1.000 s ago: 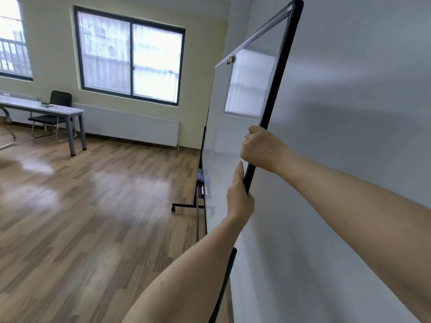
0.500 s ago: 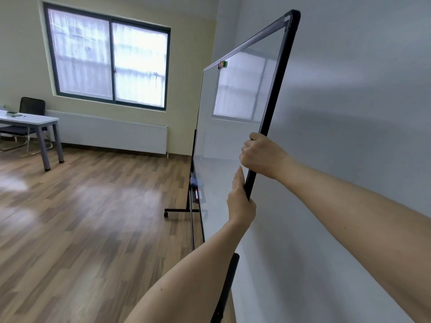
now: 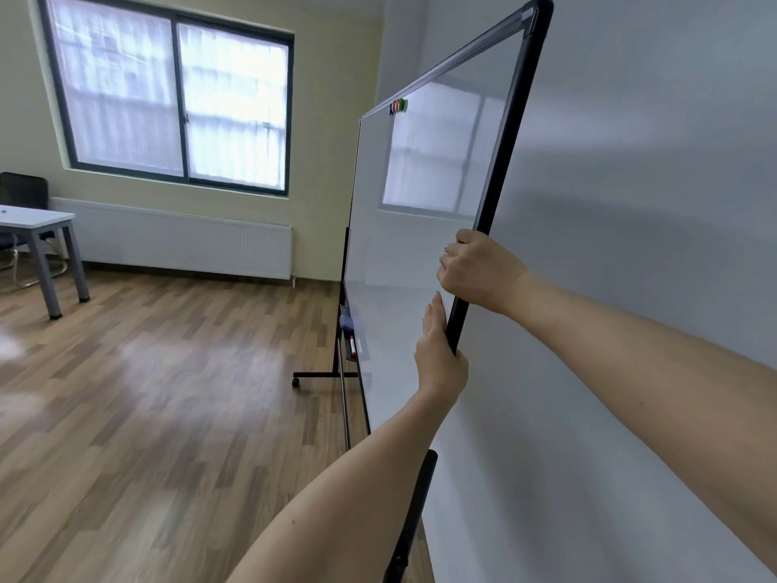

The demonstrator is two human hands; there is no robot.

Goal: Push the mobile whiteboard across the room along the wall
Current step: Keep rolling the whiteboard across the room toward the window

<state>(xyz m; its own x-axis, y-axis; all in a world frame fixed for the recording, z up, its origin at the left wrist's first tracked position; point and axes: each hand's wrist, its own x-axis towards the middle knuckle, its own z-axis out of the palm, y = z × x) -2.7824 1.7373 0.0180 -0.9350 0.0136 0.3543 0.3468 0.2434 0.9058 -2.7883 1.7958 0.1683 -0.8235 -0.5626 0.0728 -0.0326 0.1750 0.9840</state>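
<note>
The mobile whiteboard (image 3: 412,254) stands edge-on ahead of me, close along the grey wall (image 3: 630,204) on the right. It has a black frame, a glossy white face and a black wheeled foot (image 3: 319,375). My right hand (image 3: 479,271) is wrapped around the near vertical frame edge. Just below it, my left hand (image 3: 439,355) grips the same edge, fingers flat on the board face. Coloured magnets (image 3: 398,106) sit near the top; markers lie in the tray (image 3: 351,340).
Wood-look floor (image 3: 147,414) stretches left and ahead. A radiator (image 3: 181,239) runs under a large window (image 3: 172,98) on the far wall. A white desk (image 3: 38,229) with a dark chair (image 3: 21,191) stands at far left.
The far wall, window and radiator have grown nearer and the desk has slid left. Both hands keep the same hold on the frame edge.
</note>
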